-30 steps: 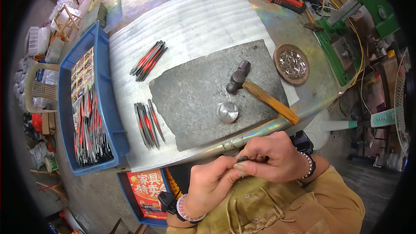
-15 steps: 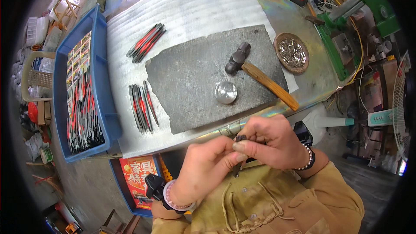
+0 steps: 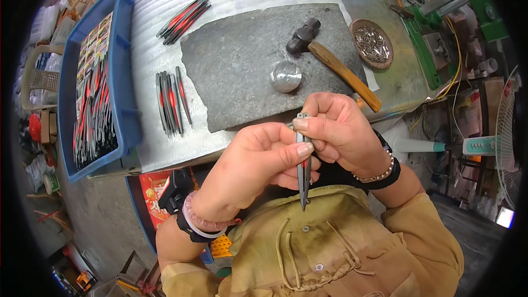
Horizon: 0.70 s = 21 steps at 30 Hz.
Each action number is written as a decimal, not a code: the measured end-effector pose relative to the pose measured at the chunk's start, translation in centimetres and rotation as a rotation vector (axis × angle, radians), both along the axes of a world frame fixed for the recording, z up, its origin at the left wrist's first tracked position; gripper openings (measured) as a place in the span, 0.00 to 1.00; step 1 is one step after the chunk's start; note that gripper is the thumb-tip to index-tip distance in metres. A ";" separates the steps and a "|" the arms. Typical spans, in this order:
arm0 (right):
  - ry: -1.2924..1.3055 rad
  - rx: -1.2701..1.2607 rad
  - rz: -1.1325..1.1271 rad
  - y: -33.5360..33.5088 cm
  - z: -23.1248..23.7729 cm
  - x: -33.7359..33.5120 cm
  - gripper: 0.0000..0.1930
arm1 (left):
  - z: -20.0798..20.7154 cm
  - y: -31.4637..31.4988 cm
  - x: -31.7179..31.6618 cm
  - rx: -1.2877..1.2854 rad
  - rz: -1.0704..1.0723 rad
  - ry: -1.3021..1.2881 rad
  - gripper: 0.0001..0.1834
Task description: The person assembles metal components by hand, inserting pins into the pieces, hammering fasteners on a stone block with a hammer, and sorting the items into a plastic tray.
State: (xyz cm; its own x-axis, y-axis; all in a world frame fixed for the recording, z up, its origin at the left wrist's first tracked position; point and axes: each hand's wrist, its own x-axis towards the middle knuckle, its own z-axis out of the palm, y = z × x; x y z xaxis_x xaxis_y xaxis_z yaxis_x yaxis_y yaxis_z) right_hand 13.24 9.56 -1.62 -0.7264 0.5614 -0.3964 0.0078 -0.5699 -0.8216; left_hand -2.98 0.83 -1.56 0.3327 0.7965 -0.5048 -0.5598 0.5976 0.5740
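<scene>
Close in front of my chest, both hands pinch a pair of slender grey-black tapered pieces with red inlays [image 3: 303, 179]. They lie side by side with the thin tips down. Two small round ends show at the top. My left hand [image 3: 258, 157] grips them lower down between thumb and fingers. Higher up, my right hand [image 3: 336, 132] pinches the rounded ends. Beyond my hands lies a dark stone slab [image 3: 236, 66], bearing a wooden-handled hammer [image 3: 335, 66] and a clear round disc [image 3: 285, 77].
A round dish of small metal pins [image 3: 372, 45] stands right of the slab. Bunches of similar pieces [image 3: 173, 102] lie on white foam sheeting [image 3: 159, 11], and a blue crate [image 3: 127, 115] at left holds many more. Green machinery [image 3: 434, 49] and a fan [image 3: 484, 146] stand to the right.
My hands have risen toward the table edge, and the held pieces have turned so their length and red inlays show. The whole view has shifted, with the table appearing higher.
</scene>
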 end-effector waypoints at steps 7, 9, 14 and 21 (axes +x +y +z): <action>0.009 -0.011 -0.048 -0.8 -0.4 0.1 0.07 | -0.4 0.3 -0.5 0.012 -0.073 -0.054 0.09; 0.011 0.002 -0.055 -0.9 -0.3 0.1 0.07 | 0.0 0.5 -0.6 0.006 -0.086 -0.050 0.09; 0.050 -0.002 -0.097 -1.1 -0.4 0.1 0.06 | -0.2 0.8 -0.8 0.004 -0.130 -0.061 0.09; 0.034 -0.029 -0.157 -1.0 -0.2 0.0 0.08 | -0.2 1.2 -0.5 -0.007 -0.095 -0.142 0.08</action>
State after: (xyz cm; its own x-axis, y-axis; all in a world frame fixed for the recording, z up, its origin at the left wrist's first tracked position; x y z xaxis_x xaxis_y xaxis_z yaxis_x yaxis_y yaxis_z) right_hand 13.27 8.61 -1.83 -0.6439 0.6577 -0.3908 -0.1102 -0.5852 -0.8034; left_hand -3.46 2.08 -1.74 0.4749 0.7548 -0.4525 -0.5758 0.6553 0.4888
